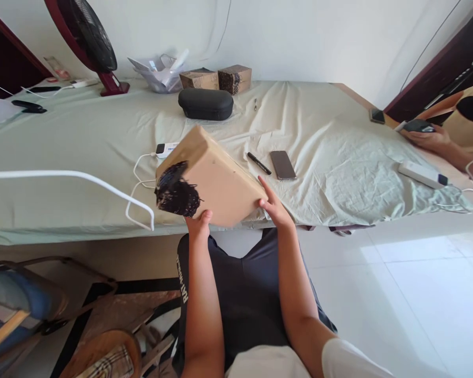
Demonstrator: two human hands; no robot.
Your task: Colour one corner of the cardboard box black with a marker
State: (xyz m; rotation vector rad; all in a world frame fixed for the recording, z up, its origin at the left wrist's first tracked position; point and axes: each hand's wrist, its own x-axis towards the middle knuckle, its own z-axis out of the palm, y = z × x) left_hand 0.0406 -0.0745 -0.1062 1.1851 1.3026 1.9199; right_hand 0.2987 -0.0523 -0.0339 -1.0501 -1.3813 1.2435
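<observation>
A tan cardboard box (224, 184), with a patch of black scribbled marking on its left corner, is held tilted above the front edge of the table. My left hand (199, 224) grips its lower left side, thumb on the near face and the other fingers hidden behind. At the right end, my right hand (275, 205) holds the box with the thumb on the near face and a finger along the edge. Just beyond the box lie a black marker pen (259, 163) and a dark phone (283, 165).
A black zip case (205, 104), two small cardboard boxes (235, 80), a plastic basket (163, 73) and a fan (89, 39) stand along the back of the cloth-covered table (331, 136). White power strips lie left and right. At the far right, another person's hand (429, 137) holds a dark object.
</observation>
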